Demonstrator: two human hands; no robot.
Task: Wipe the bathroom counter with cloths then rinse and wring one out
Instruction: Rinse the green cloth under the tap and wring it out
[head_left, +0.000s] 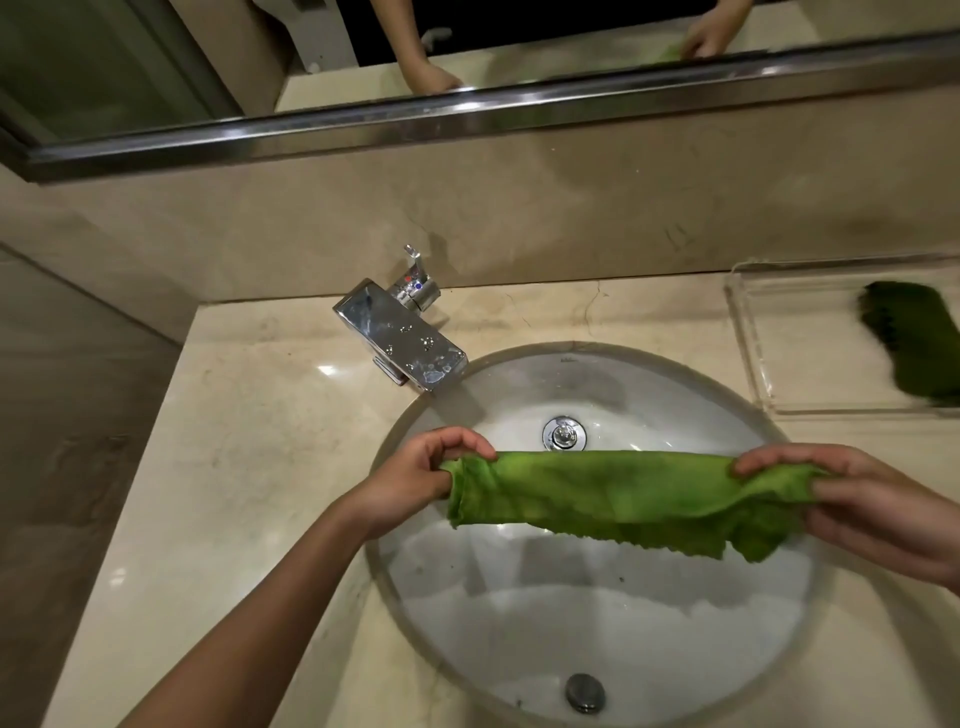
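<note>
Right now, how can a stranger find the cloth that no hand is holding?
Start at the round sink. To its right stands a clear tray, and the dark green cloth lies inside it. No hand touches it, unlike the bright green cloth that the left hand and the right hand hold over the sink.

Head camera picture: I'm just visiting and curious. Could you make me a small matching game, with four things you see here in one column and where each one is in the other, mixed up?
Things:
1. bright green cloth
2. dark green cloth
3. faucet
4. mirror

Places:
A. lying in the clear tray
B. standing on the counter at the basin's back left edge
C. stretched between the left hand and the right hand over the sink
D. on the wall above the counter

Pairs: 1-C, 2-A, 3-B, 4-D
</note>
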